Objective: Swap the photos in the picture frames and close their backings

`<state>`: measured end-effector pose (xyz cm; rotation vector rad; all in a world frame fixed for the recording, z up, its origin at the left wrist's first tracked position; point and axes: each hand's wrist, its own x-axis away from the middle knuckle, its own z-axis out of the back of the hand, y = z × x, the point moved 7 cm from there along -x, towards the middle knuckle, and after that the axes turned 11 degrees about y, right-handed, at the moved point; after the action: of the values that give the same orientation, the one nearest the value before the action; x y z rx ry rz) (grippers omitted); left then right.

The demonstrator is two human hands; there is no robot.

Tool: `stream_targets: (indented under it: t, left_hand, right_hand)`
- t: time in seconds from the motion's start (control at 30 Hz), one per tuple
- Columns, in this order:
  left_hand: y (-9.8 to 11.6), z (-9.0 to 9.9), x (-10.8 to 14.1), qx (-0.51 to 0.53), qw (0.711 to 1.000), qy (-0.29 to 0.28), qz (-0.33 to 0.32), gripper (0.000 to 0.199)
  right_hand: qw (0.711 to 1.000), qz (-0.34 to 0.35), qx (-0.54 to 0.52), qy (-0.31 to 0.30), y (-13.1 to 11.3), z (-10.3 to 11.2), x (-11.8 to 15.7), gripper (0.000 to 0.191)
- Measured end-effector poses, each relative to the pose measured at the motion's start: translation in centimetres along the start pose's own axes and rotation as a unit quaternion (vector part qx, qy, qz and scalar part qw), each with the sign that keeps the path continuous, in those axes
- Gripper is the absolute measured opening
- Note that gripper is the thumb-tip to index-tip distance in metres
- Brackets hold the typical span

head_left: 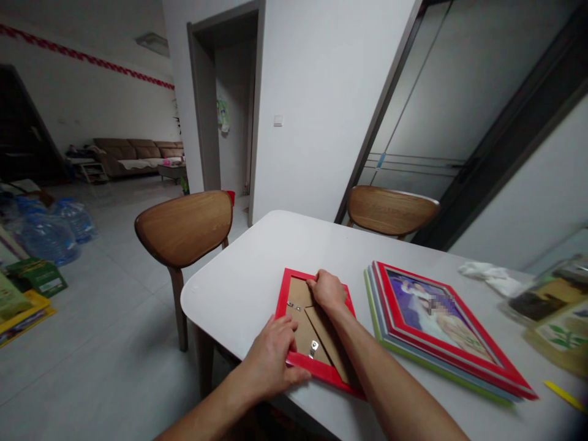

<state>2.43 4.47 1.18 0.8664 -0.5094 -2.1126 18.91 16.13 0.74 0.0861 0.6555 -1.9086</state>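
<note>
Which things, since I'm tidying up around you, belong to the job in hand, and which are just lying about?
Job in hand:
Red frame, back side up, under left hand and right hand
Its brown backing
Probably the stacked frames alongside

Seemingly just lying about:
White cloth
Yellow strip
Blue plastic bottles on the floor

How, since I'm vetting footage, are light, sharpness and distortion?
All in the head view: dim, soft light; left hand, right hand and red frame fairly sharp; far-left door nearly black; rightmost container stretched, soft; photo partly pixelated.
</note>
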Motion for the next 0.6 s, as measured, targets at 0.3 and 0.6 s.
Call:
stream_targets:
  t: [0.3, 0.6]
  left_hand:
    - [0.5, 1.1, 0.2, 0.029, 0.999, 0.045, 0.006, 0.033]
    - [1.0, 3.9, -0.6, 0.377, 0.899, 0.168, 0.147, 0.024]
  right_hand:
    - [0.983, 0.037, -0.18, 0.025, 1.7, 5.3, 1.3, 0.031]
    - [0.695, -0.307, -0.639, -0.124, 2.0, 4.0, 11.5, 0.036]
